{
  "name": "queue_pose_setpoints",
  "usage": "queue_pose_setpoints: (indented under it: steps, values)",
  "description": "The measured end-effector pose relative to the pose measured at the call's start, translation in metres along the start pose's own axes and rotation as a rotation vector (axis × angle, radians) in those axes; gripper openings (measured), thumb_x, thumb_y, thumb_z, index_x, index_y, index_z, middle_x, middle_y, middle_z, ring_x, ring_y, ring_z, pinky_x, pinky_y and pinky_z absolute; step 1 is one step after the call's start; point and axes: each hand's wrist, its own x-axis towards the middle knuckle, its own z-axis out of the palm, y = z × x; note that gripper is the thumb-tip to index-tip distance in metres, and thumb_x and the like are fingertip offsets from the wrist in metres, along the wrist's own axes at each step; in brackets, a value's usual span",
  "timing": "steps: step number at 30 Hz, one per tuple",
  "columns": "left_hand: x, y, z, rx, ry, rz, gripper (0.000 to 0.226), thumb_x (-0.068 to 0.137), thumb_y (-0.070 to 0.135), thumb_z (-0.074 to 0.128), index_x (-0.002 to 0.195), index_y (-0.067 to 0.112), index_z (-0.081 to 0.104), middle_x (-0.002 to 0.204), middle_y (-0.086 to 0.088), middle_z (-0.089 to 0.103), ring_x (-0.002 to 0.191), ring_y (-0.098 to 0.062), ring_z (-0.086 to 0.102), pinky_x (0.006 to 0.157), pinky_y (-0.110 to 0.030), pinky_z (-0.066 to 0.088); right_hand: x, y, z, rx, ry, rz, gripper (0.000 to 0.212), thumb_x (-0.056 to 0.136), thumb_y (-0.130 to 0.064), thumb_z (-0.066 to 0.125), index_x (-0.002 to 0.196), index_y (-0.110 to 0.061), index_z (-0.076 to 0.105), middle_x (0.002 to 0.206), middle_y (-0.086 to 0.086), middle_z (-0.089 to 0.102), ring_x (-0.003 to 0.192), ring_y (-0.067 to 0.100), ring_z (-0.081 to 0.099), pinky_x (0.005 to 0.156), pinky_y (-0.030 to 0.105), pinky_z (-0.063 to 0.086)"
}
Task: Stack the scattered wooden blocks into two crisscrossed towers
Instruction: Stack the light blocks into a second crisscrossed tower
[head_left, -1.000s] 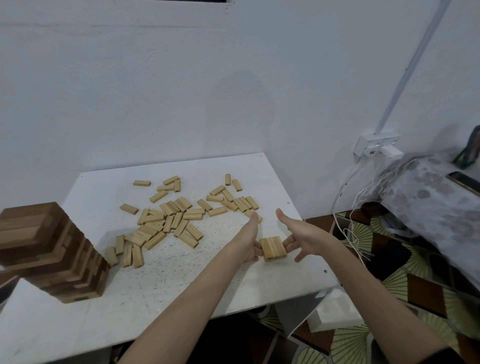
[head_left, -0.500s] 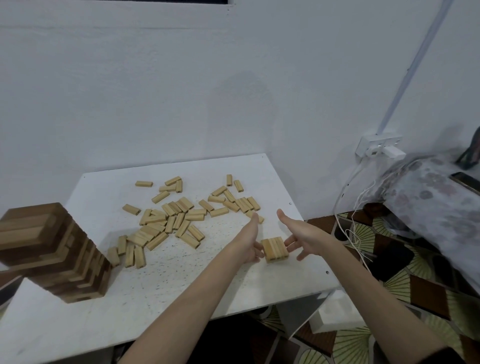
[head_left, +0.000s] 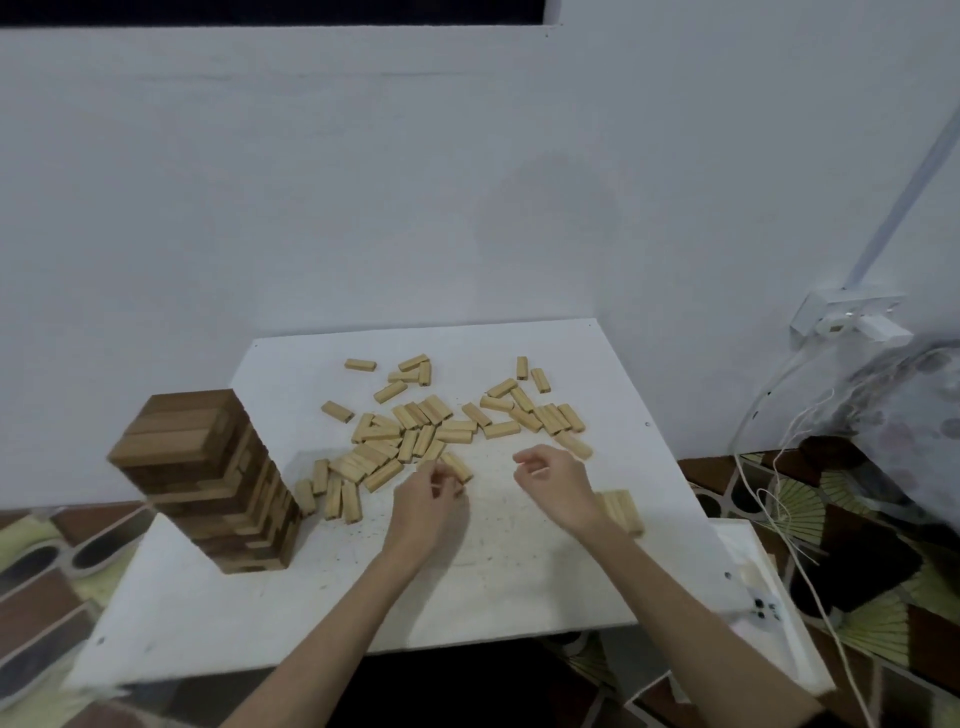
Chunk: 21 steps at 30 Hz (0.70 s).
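Observation:
Several light wooden blocks (head_left: 415, 431) lie scattered across the far half of the white table (head_left: 493, 582). A tall crisscrossed tower of darker blocks (head_left: 218, 483) stands at the table's left edge. One flat layer of three light blocks (head_left: 623, 512) sits at the right, partly hidden behind my right wrist. My left hand (head_left: 431, 499) is at the near edge of the pile, fingers curled and pinching a light block (head_left: 457, 466). My right hand (head_left: 558, 483) hovers just left of the layer, fingers loosely curled, holding nothing.
The table stands against a white wall. A wall socket (head_left: 852, 317) with white cables (head_left: 769, 467) hangs at the right, above a patterned floor (head_left: 857, 545). A white box (head_left: 769, 597) sits under the table's right front corner.
Both hands have left the three-block layer and moved left toward the scattered pile. My left hand has curled onto a block. The view has swung left, bringing the dark tower fully into sight.

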Motion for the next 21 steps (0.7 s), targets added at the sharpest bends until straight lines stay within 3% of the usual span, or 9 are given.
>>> queue_pose_setpoints:
  steps: [3,7,9,16,21]
  values:
    - [0.002,-0.020,-0.013,0.137,0.034,0.069,0.017,0.096,0.012,0.044,0.106,0.015,0.057,0.105,-0.005,0.059,0.098,-0.018,0.055,0.076,-0.022,0.041,0.002,-0.004,0.036,-0.037,-0.056,-0.039,0.031,0.088,-0.018,0.064,0.118,-0.014,0.060,0.109,0.002,0.061,0.092,0.012,0.057,0.087,0.028,0.050]
    - [0.007,-0.020,-0.024,0.366,-0.022,0.185,0.044,0.088,-0.001,0.044,0.130,0.012,0.046,0.124,-0.009,0.051,0.117,-0.023,0.043,0.096,-0.030,0.038,0.007,-0.010,0.073,-0.228,0.018,-0.207,0.058,0.084,-0.034,0.068,0.134,-0.017,0.044,0.125,0.003,0.051,0.118,0.019,0.047,0.101,0.033,0.041]
    - [0.009,-0.018,-0.028,0.445,-0.044,0.218,0.053,0.087,-0.003,0.044,0.138,0.009,0.039,0.130,-0.011,0.048,0.123,-0.025,0.038,0.098,-0.031,0.035,0.009,-0.015,0.084,-0.306,0.041,-0.244,0.068,0.083,-0.040,0.067,0.139,-0.017,0.036,0.127,0.004,0.048,0.120,0.022,0.042,0.104,0.034,0.037]
    - [0.017,-0.027,-0.028,0.555,-0.040,0.266,0.047,0.086,0.002,0.042,0.132,0.011,0.041,0.123,-0.007,0.053,0.115,-0.023,0.040,0.087,-0.027,0.035,0.018,-0.019,0.098,-0.370,0.103,-0.239,0.057,0.086,-0.026,0.063,0.135,-0.015,0.035,0.118,0.004,0.053,0.107,0.022,0.045,0.092,0.031,0.041]
    - [0.018,-0.038,-0.025,0.401,0.041,0.245,0.033,0.095,0.008,0.039,0.128,0.007,0.047,0.120,-0.009,0.055,0.110,-0.023,0.047,0.089,-0.028,0.039,0.016,-0.017,0.096,-0.178,0.124,-0.130,0.073,0.083,-0.020,0.067,0.144,-0.013,0.027,0.117,0.007,0.051,0.110,0.024,0.046,0.092,0.035,0.045]
